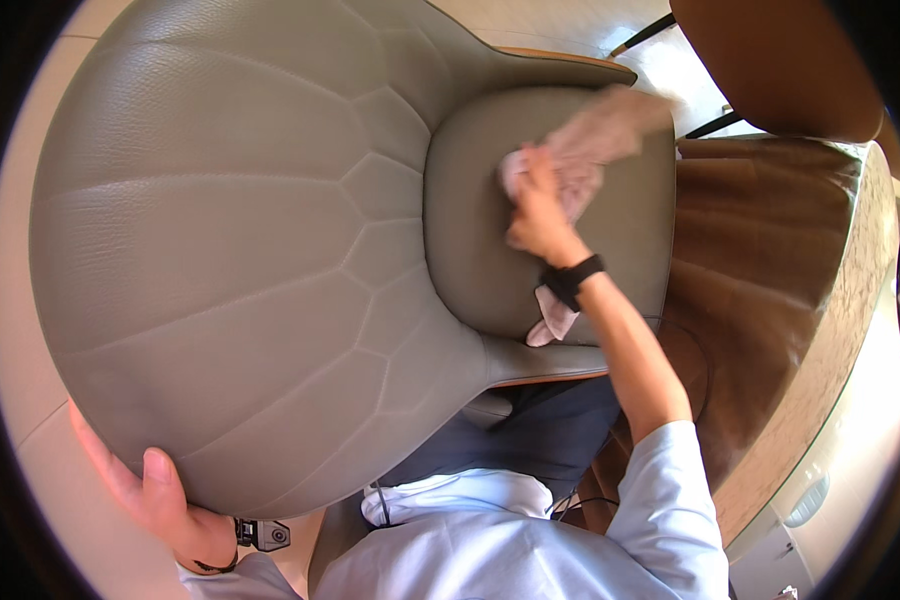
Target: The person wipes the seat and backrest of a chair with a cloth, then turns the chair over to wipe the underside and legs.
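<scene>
A grey leather-look chair (255, 247) with stitched panels fills most of the view, its backrest towards the left and its seat (472, 277) to the right. My left hand (142, 487) grips the lower left edge of the backrest, thumb on the front face and fingers around behind. On the seat, my right hand (544, 206) holds a pale pink cloth (607, 124), blurred as if in motion. One end of the cloth trails towards the seat's far right corner. Another pale pink piece of fabric shows below my wrist; whether it is the same cloth is unclear.
A brown draped cover (757, 247) hangs beneath a round, marble-patterned tabletop edge (795, 420) on the right. Another chair, brown (780, 67), stands at the upper right on dark legs. Light floor tiles (37, 300) border the left. Thin black cables (592, 501) run near my waist.
</scene>
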